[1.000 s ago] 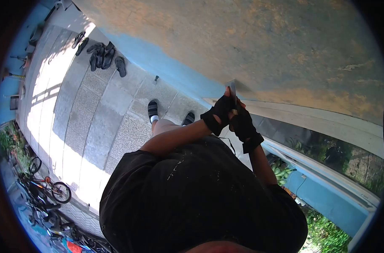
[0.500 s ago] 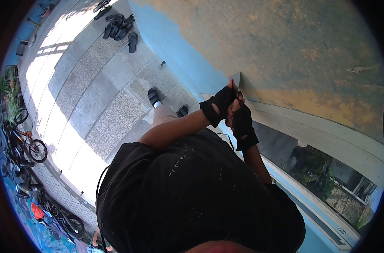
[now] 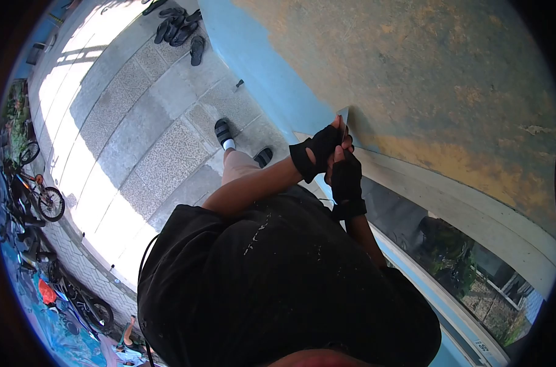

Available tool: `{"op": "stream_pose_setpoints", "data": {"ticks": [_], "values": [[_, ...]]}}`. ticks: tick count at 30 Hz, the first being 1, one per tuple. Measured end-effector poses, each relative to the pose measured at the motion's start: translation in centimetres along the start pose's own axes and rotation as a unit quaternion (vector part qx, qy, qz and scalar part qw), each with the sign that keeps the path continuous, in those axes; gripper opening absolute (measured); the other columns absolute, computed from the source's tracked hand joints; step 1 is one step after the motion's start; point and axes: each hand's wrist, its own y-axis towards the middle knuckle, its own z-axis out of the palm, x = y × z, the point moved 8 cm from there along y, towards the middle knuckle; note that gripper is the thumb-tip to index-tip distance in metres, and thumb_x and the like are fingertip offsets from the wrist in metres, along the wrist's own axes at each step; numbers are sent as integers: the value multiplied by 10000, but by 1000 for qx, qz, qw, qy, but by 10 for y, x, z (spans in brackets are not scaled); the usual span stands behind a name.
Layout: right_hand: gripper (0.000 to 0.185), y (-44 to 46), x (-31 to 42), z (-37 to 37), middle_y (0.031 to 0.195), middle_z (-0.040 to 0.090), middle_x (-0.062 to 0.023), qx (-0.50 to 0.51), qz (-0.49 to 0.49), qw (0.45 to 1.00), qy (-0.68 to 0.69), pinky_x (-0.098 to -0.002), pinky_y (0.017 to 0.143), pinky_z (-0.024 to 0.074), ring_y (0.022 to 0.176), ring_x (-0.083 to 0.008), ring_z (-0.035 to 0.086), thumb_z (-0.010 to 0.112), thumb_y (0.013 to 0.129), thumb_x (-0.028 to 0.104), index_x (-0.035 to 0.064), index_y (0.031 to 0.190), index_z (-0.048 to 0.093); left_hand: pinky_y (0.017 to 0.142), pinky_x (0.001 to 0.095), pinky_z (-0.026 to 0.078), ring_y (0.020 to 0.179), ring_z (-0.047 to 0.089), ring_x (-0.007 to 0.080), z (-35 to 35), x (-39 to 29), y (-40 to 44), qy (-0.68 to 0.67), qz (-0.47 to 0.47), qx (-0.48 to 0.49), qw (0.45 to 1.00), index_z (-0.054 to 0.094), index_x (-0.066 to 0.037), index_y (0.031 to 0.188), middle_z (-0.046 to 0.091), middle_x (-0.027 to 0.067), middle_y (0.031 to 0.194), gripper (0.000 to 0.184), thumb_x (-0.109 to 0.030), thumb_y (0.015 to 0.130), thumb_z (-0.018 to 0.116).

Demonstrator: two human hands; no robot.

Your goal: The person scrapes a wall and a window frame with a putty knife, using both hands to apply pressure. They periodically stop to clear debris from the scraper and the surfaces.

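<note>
A flat metal blade (image 3: 344, 120) stands edge-on against the wall, where blue paint gives way to a rough brown and grey surface (image 3: 412, 79). My left hand (image 3: 319, 150), in a black fingerless glove, is closed with its fingertips pressed on the blade. Just beside it, my right hand (image 3: 346, 174), gloved the same way, is wrapped round the lower end of the same tool. The handle is mostly hidden by my fingers. Both hands are close together above a pale window ledge (image 3: 449, 189).
Several dark sandals (image 3: 179, 29) lie on the paved floor (image 3: 137, 116) near the wall. Bicycles (image 3: 50, 203) and motorbikes (image 3: 82, 303) stand at the left. Another person (image 3: 129, 342) is at the lower left. Window glass (image 3: 400, 214) lies below the ledge.
The view has turned, so the sandals and floor sit higher and the bicycles further left. The blade has tilted and shifted slightly. Both hands keep their hold, and another person has come into view.
</note>
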Motion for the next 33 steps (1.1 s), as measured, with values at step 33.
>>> {"op": "stream_pose_setpoints", "data": {"ticks": [33], "values": [[361,16,26,14,623,561,-39,-114,-127,984,-51,-306,524,418,558,-158,557,449,982,330,51,794,578,680,314,459,774,533,183,-18,-28,5,-28,-3,-50,998,457,-157,755,447,-26,641,436,-554,935,460]]}}
